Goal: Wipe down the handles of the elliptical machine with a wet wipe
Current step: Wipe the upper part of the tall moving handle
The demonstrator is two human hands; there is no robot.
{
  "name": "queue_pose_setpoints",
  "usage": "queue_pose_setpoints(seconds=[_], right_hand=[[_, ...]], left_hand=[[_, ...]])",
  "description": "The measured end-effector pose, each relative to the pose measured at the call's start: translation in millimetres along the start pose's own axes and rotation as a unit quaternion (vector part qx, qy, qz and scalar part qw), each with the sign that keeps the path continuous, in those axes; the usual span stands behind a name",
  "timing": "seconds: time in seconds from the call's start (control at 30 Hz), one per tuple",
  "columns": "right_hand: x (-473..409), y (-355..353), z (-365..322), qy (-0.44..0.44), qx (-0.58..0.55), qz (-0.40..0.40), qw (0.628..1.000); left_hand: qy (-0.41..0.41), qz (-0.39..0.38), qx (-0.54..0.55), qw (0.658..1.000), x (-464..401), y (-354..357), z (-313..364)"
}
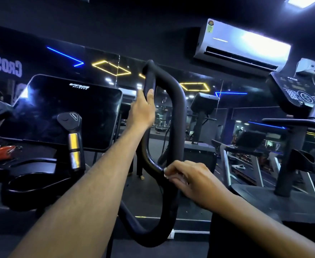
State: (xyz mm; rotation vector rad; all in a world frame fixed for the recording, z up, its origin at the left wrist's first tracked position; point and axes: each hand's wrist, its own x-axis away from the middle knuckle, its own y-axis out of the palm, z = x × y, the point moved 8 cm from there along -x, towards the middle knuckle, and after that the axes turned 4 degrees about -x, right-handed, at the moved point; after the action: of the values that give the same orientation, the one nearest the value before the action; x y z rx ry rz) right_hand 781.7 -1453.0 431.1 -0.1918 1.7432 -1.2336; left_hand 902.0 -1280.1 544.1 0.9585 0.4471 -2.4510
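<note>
A black looped handle [179, 101] of the elliptical machine rises in the middle of the view. My left hand [143, 110] grips the loop's inner bar near the top, thumb up along it. My right hand [192, 181] is closed around the loop's lower part, where the two bars meet. A small sliver of white wet wipe [165, 173] shows under its fingertips; the remainder of the wipe is hidden by the hand. A shorter fixed grip [73, 144] with shiny metal sensor plates stands to the left.
The machine's dark console screen [59, 112] sits left of the loop, with a black cup holder [33, 183] below it. Another machine [298, 112] stands at right. A mirror wall behind reflects the gym; an air conditioner [240, 45] hangs above.
</note>
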Motion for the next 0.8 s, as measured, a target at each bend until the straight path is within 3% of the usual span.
queue_pose_setpoints(seconds=[0.1, 0.27, 0.43, 0.5, 0.57, 0.8], right_hand=[[4, -18, 1, -0.004, -0.034, -0.008, 0.999], [-15, -70, -19, -0.051, -0.020, 0.120, 0.991], [-80, -114, -29, -0.088, 0.041, 0.224, 0.970], [-116, -131, -26, -0.085, 0.067, 0.277, 0.955], [-155, -141, -20, -0.076, 0.081, 0.314, 0.943], [-213, -92, -20, -0.084, 0.148, 0.299, 0.939]], left_hand=[[-0.002, -0.006, 0.004, 1.000, 5, -1, 2], [-0.025, -0.035, 0.040, 0.998, 8, 1, 0], [-0.157, -0.136, 0.306, 0.929, 27, 5, -21], [-0.169, -0.140, 0.304, 0.927, 38, 8, -26], [-0.164, -0.103, 0.260, 0.946, 40, 10, -30], [-0.132, -0.054, 0.207, 0.968, 38, 7, -29]])
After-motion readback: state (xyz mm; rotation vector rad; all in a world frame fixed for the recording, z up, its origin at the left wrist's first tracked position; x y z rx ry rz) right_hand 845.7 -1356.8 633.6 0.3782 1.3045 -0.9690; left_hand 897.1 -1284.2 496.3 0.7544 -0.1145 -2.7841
